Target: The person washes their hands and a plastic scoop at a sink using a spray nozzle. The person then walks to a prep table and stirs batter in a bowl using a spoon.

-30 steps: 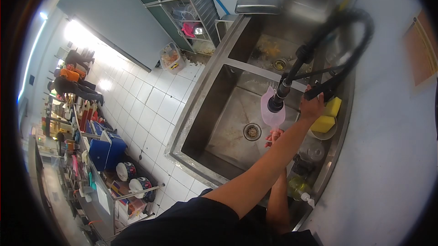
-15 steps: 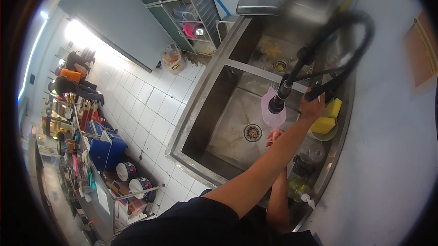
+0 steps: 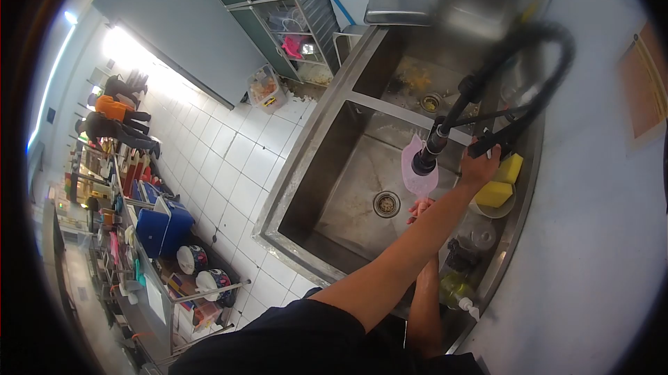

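My left hand [image 3: 480, 164] reaches across to the right side of the sink, its fingers closed around a black faucet handle [image 3: 485, 144]. Below it, my right hand [image 3: 419, 209] is partly covered by my left forearm. It grips the lower end of a translucent pink plastic piece [image 3: 410, 179] with a wavy edge, whose exact kind I cannot make out. The black faucet spray head [image 3: 424, 162] hangs directly over this piece and hides part of it. Beneath them lies the steel basin [image 3: 348, 194] with its round drain [image 3: 386, 204].
Yellow sponges [image 3: 495, 194] sit in a bowl on the right ledge, near a green soap bottle [image 3: 456, 290]. A second basin [image 3: 379, 72] holds food scraps. A scrap bin [image 3: 266, 88] stands on the tiled floor. People [image 3: 118, 124] are far left beside a loaded worktable.
The view has shifted very slightly. Both hands keep about the same places, the left at the faucet and the right on the pink piece.
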Demonstrator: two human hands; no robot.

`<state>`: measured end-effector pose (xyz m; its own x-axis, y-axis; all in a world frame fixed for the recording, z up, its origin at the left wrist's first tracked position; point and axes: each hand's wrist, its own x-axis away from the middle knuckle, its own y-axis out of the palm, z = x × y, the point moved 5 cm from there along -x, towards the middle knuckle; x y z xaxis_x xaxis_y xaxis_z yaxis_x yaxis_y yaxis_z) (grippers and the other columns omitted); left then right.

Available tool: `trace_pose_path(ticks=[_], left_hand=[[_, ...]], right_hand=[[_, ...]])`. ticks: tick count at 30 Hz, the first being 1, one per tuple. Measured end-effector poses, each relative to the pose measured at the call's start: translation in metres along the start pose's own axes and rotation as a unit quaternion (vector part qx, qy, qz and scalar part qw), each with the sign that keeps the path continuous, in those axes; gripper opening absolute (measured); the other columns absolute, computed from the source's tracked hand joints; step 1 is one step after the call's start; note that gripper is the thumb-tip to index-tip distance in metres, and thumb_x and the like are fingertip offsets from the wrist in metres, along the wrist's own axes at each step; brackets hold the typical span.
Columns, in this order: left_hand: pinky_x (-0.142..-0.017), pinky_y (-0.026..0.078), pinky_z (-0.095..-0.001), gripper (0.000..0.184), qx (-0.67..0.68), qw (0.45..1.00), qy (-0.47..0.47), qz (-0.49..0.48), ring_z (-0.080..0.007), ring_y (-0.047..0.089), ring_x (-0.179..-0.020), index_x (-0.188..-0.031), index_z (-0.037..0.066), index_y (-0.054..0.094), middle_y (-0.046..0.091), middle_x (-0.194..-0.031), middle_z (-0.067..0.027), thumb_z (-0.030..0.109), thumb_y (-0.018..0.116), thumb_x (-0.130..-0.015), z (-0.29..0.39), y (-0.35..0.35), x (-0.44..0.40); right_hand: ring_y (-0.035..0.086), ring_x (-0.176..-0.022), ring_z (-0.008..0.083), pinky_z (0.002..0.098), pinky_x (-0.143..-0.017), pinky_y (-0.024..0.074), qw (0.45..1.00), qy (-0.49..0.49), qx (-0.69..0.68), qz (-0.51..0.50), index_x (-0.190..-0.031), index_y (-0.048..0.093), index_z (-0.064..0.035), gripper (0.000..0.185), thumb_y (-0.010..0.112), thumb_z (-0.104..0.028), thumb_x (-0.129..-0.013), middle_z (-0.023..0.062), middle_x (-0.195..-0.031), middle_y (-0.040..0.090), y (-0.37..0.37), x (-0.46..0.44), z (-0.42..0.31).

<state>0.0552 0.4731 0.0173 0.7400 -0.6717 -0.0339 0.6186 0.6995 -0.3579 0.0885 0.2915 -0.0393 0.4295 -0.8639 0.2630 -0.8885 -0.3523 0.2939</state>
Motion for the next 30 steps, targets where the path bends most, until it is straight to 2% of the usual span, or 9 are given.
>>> trace_pose_path(ticks=[7, 13, 16, 19, 21, 23, 27, 28, 30], left_hand=[[-0.086, 0.048, -0.0498, 0.048, -0.021, 0.995, 0.092, 0.029, -0.0436, 0.059, -0.103, -0.114, 0.002, 0.057, 0.061, -0.111, -0.024, 0.043, 0.059, -0.089, -0.006, 0.007, 0.002], [-0.101, 0.038, -0.0508, 0.051, -0.079, 0.979, 0.148, -0.116, -0.0413, 0.048, -0.124, -0.126, 0.01, 0.054, 0.054, -0.128, -0.0224, 0.044, 0.057, -0.088, 0.033, -0.029, 0.015], [-0.106, 0.032, -0.0535, 0.056, -0.188, 0.958, 0.197, -0.093, -0.0407, 0.039, -0.132, -0.132, 0.013, 0.05, 0.05, -0.136, -0.0184, 0.049, 0.054, -0.089, 0.02, -0.025, 0.01], [-0.098, 0.038, -0.0581, 0.054, -0.222, 0.958, 0.154, -0.095, -0.0445, 0.047, -0.125, -0.129, 0.007, 0.053, 0.052, -0.133, -0.0227, 0.047, 0.042, -0.094, 0.023, -0.018, 0.012], [-0.097, 0.04, -0.0587, 0.049, -0.202, 0.955, 0.074, -0.202, -0.0449, 0.047, -0.125, -0.125, 0.007, 0.056, 0.053, -0.132, -0.0234, 0.043, 0.04, -0.097, 0.026, -0.009, 0.02], [-0.1, 0.041, -0.0537, 0.052, -0.154, 0.978, 0.101, -0.095, -0.0475, 0.049, -0.12, -0.127, -0.006, 0.05, 0.051, -0.13, -0.0285, 0.037, 0.044, -0.098, 0.073, -0.067, 0.066], [-0.101, 0.041, -0.0461, 0.056, 0.136, 0.969, 0.109, -0.172, -0.0424, 0.054, -0.114, -0.139, -0.003, 0.038, 0.056, -0.123, -0.0282, 0.039, 0.039, -0.103, 0.079, -0.157, 0.158], [-0.099, 0.041, -0.0432, 0.051, 0.204, 0.958, 0.143, -0.141, -0.0389, 0.057, -0.11, -0.136, -0.001, 0.043, 0.06, -0.117, -0.0253, 0.038, 0.039, -0.104, 0.063, -0.176, 0.193], [-0.101, 0.04, -0.0355, 0.052, 0.218, 0.931, 0.106, -0.275, -0.0264, 0.057, -0.113, -0.133, 0.001, 0.05, 0.061, -0.118, -0.018, 0.043, 0.039, -0.104, 0.031, -0.24, 0.252]], right_hand=[[0.057, -0.073, 0.011, 0.0241, -0.055, 0.0504, 0.999, -0.027, -0.019, 0.014, -0.109, 0.054, -0.0052, 0.021, 0.053, -0.025, -0.101, 0.0046, -0.088, 0.057, 0.004, 0.002, -0.009], [0.056, -0.076, 0.0114, 0.0256, -0.059, 0.0502, 1.0, -0.024, -0.002, 0.002, -0.109, 0.054, -0.0072, 0.023, 0.052, -0.029, -0.101, 0.0045, -0.092, 0.056, 0.0, 0.0, -0.002], [0.055, -0.078, 0.0115, 0.0262, -0.061, 0.05, 1.0, -0.024, 0.012, -0.004, -0.109, 0.054, -0.0079, 0.024, 0.052, -0.03, -0.101, 0.0043, -0.093, 0.056, 0.0, -0.001, 0.001], [0.055, -0.079, 0.0115, 0.0269, -0.063, 0.0497, 0.999, -0.023, 0.034, -0.016, -0.109, 0.054, -0.0086, 0.025, 0.051, -0.032, -0.101, 0.0041, -0.095, 0.055, 0.001, 0.001, 0.007], [0.054, -0.08, 0.0116, 0.0273, -0.064, 0.0496, 0.998, -0.018, 0.057, -0.034, -0.109, 0.054, -0.009, 0.025, 0.051, -0.033, -0.101, 0.0039, -0.096, 0.055, -0.002, 0.001, 0.015], [0.054, -0.081, 0.0116, 0.0277, -0.065, 0.0495, 0.996, -0.01, 0.074, -0.052, -0.109, 0.054, -0.0095, 0.026, 0.051, -0.034, -0.101, 0.0038, -0.097, 0.055, 0.0, 0.007, 0.023], [0.05, -0.09, 0.0111, 0.0308, -0.073, 0.0454, 0.993, 0.032, 0.068, -0.088, -0.111, 0.053, -0.0124, 0.029, 0.05, -0.039, -0.101, 0.0007, -0.102, 0.053, 0.027, 0.048, 0.007], [0.05, -0.09, 0.0108, 0.0308, -0.073, 0.0449, 0.993, 0.036, 0.056, -0.102, -0.111, 0.053, -0.0126, 0.029, 0.05, -0.039, -0.101, 0.0, -0.102, 0.052, 0.035, 0.06, 0.003], [0.05, -0.092, 0.0109, 0.0307, -0.073, 0.0446, 0.99, 0.049, 0.053, -0.125, -0.113, 0.053, -0.0116, 0.03, 0.05, -0.039, -0.101, 0.0002, -0.101, 0.052, 0.04, 0.074, 0.012]])
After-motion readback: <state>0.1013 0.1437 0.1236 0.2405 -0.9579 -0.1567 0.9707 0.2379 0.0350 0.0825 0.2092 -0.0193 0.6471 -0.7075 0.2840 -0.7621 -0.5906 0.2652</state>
